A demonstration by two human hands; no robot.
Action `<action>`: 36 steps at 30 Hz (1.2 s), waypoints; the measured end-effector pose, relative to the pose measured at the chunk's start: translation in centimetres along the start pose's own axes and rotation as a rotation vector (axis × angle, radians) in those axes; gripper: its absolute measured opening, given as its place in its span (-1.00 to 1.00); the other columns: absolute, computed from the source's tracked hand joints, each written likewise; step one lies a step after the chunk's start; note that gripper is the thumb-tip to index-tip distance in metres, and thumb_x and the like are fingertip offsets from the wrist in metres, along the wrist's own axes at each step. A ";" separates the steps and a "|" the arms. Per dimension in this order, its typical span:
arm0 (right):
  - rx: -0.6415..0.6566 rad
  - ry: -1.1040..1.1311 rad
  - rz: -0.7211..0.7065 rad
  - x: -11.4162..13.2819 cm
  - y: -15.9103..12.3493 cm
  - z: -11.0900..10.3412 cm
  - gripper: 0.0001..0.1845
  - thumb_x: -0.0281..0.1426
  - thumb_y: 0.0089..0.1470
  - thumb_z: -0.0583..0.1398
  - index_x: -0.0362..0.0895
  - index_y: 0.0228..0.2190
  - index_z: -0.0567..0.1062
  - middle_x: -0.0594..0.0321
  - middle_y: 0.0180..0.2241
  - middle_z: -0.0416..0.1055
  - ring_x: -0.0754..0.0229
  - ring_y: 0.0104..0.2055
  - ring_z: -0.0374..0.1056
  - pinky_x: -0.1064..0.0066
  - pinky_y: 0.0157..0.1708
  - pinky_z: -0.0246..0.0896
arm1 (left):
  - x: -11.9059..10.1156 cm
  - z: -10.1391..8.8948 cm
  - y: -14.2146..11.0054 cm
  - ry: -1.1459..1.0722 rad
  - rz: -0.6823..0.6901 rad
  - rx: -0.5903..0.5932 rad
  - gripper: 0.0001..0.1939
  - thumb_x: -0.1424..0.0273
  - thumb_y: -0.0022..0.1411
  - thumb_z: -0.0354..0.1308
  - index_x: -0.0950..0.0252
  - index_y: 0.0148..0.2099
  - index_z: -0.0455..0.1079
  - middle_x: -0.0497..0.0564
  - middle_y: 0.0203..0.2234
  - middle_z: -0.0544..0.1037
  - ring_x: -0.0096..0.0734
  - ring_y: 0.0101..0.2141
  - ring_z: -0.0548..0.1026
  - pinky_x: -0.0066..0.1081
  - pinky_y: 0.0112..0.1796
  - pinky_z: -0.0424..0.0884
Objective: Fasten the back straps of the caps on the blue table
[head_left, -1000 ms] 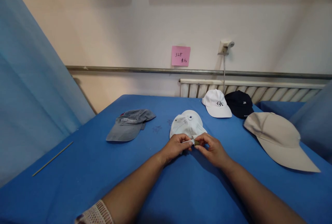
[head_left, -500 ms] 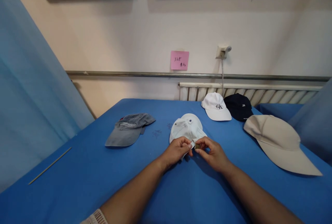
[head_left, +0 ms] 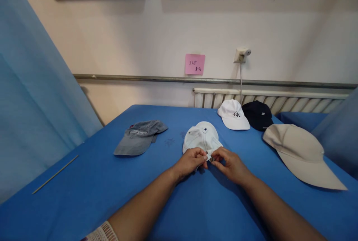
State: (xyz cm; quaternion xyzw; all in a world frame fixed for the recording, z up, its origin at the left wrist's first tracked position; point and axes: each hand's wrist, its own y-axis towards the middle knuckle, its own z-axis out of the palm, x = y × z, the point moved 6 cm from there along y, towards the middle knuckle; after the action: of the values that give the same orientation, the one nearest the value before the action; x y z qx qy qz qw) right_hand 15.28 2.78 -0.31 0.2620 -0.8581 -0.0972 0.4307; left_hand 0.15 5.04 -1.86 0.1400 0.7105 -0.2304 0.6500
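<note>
A pale, near-white cap point(head_left: 200, 137) lies on the blue-covered table with its brim away from me and its back strap toward me. My left hand point(head_left: 193, 160) pinches the light strap end between thumb and fingers. Close beside it, my right hand point(head_left: 227, 163) is closed on a small metal buckle point(head_left: 212, 158) at the strap's other side. The fingertips hide part of the buckle, so how the strap runs through it cannot be made out.
A grey cap point(head_left: 140, 138) lies to the left, beyond a thin stick point(head_left: 55, 174). At the right are a white cap point(head_left: 233, 114), a black cap point(head_left: 257, 115) and a large beige cap point(head_left: 303, 155). A radiator point(head_left: 268, 98) stands behind the table point(head_left: 112, 196).
The buckle at my right fingertips has turned slightly and shows a different side. Both hands keep nearly the same place; the view has shifted a little.
</note>
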 end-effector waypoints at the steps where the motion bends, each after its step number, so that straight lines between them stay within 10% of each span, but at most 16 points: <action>1: 0.004 -0.003 0.002 0.0 0.0 0.0 -0.87 -0.46 0.09 0.19 -0.06 -0.26 0.45 0.26 -0.36 0.42 0.20 -0.32 0.36 0.35 -0.28 0.29 | 0.0 0.0 0.0 0.004 0.001 -0.005 -0.62 0.11 0.05 0.24 0.34 -0.28 0.33 -0.04 -0.57 0.50 -0.57 -0.62 0.35 -0.55 -0.60 0.12; 36: 0.016 0.042 -0.057 0.2 -0.2 0.0 -0.83 -0.49 0.06 0.21 -0.05 -0.25 0.44 0.27 -0.34 0.38 0.21 -0.31 0.33 0.36 -0.27 0.25 | -0.7 0.1 -0.3 0.325 0.172 -0.128 -0.77 0.27 0.11 0.17 0.37 -0.34 0.45 -0.10 -0.58 0.41 -0.56 -0.55 0.28 -0.53 -0.51 0.16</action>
State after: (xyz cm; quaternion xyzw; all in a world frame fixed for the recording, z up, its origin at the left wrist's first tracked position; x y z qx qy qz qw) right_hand 15.20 2.54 -0.25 0.2917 -0.8419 -0.0971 0.4436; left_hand 0.21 4.80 -1.16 0.1939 0.8047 -0.1025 0.5517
